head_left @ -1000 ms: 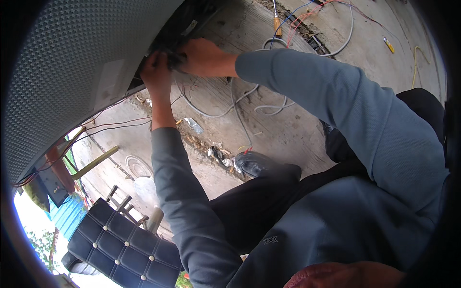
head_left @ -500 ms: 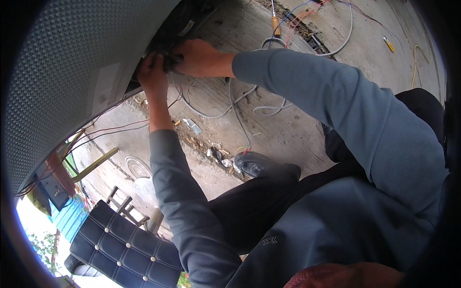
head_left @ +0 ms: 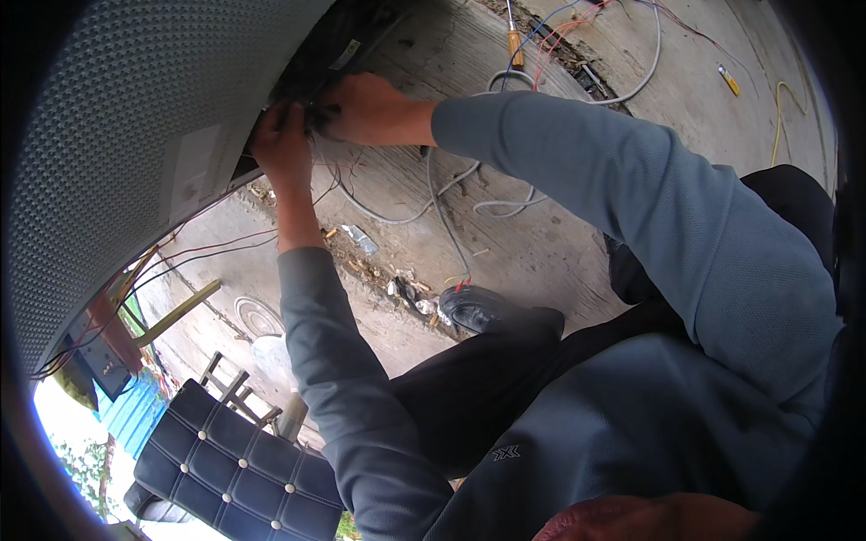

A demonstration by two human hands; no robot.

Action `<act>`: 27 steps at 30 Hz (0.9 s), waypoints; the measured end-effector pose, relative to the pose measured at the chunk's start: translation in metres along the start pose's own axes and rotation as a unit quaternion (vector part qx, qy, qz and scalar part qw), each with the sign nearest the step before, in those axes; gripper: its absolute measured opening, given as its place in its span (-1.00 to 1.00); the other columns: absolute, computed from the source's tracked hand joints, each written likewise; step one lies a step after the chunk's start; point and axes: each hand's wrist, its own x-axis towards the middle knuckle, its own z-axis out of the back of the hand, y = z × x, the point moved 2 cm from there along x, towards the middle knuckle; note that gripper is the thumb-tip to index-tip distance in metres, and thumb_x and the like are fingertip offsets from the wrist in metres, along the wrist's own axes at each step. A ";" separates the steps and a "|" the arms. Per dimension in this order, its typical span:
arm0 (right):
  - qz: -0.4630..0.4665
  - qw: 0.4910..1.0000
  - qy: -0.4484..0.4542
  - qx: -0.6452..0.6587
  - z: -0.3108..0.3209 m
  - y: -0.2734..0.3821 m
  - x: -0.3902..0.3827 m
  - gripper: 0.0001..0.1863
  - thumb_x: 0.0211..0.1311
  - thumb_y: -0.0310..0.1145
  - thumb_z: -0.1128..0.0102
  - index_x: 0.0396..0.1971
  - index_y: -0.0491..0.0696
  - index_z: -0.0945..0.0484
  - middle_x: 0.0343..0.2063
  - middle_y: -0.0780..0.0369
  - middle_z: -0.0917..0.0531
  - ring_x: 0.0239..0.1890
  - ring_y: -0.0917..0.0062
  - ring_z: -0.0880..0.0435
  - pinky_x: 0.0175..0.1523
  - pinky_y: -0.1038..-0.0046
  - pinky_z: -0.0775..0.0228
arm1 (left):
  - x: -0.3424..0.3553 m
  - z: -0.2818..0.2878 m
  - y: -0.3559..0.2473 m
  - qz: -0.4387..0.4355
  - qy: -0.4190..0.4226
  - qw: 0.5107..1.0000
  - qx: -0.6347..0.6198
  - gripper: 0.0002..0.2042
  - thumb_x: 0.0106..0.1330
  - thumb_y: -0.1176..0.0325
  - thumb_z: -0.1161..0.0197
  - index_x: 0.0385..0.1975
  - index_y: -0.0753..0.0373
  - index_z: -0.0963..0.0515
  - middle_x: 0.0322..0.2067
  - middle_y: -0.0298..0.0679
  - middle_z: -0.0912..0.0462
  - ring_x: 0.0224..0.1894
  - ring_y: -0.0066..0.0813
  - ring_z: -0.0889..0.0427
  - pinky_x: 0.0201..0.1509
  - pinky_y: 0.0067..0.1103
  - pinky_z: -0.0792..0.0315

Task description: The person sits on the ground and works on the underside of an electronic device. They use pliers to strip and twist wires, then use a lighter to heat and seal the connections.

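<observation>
My left hand (head_left: 281, 149) and my right hand (head_left: 370, 110) meet at the lower edge of a large grey perforated panel (head_left: 117, 144), where a dark opening (head_left: 329, 54) shows. Both pinch at a small dark part or bundle of wires (head_left: 311, 115) between them; what exactly each finger grips is hidden. Thin red and black wires (head_left: 207, 248) run from under the panel to the left. Both sleeves are grey-blue.
Grey cables (head_left: 451, 194) loop over the concrete ground. A screwdriver with a yellow handle (head_left: 514, 41) and coloured wires lie at the top. My black shoe (head_left: 474, 308) rests by some debris. A black tufted chair (head_left: 225, 473) stands lower left.
Both hands stay at the panel's edge; they have only shifted slightly, with the view drifting a little.
</observation>
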 end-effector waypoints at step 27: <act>0.030 0.998 0.039 -0.032 -0.003 -0.010 0.012 -0.71 0.10 -0.19 -0.24 -0.19 0.06 -0.73 -0.31 0.07 -0.73 -0.25 0.15 -0.73 -0.10 0.23 -0.59 | 0.010 0.003 0.002 -0.103 0.017 0.979 0.176 -0.71 0.37 0.24 -0.09 -0.30 0.39 -0.60 -0.38 0.09 -0.66 -0.33 -0.03 -0.61 -0.15 -0.34 -0.45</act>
